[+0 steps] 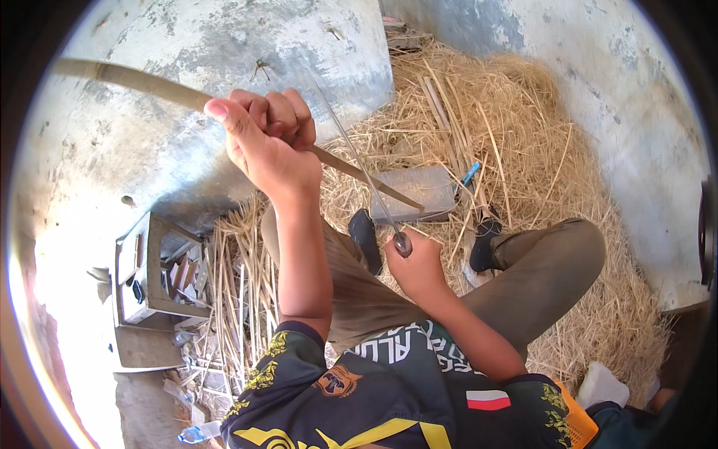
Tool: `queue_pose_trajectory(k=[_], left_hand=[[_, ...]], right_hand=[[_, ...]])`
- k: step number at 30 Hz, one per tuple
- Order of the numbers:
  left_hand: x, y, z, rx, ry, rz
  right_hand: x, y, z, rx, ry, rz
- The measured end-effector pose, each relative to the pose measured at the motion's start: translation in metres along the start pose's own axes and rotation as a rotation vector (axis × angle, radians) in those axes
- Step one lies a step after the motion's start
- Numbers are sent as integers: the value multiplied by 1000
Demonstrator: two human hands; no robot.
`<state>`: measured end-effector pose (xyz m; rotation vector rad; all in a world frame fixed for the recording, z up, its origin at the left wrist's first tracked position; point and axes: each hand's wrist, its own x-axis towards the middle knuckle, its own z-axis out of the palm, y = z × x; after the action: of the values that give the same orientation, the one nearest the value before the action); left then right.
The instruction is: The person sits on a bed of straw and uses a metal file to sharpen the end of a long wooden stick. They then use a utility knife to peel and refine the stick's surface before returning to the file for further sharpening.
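I note the left hand (265, 142) fisted around a long bamboo strip (149, 88), axis running upper left to lower right over the straw-covered floor (523, 135). The right hand (417, 266), fingers wrapped on a thin blade (359, 161), sits just below the strip's lower end.

We see a concrete floor (149, 150), grey and patchy, bearing a wide bed of dry straw (523, 142). On the straw lie a flat grey stone block (419, 191) and a small blue piece (470, 173). At the left, a small open box of oddments (153, 273) sits beside more loose stalks.
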<state>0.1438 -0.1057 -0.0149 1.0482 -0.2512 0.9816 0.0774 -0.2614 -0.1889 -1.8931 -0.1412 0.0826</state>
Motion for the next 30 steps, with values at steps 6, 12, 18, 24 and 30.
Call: queue_pose_trajectory(k=[6, 12, 18, 24, 30], left_hand=[[-4, 5, -2, 15, 89, 13], [-1, 3, -4, 23, 49, 76], [9, -17, -17, 38, 33, 11], [38, -34, -25, 78, -40, 62], [42, -44, -6, 65, -23, 55]], right_hand=[[6, 24, -1, -162, 18, 11], [4, -6, 3, -143, 4, 35], [38, 57, 19, -192, -27, 161], [41, 19, 33, -18, 11, 37], [59, 60, 51, 97, 3, 174]])
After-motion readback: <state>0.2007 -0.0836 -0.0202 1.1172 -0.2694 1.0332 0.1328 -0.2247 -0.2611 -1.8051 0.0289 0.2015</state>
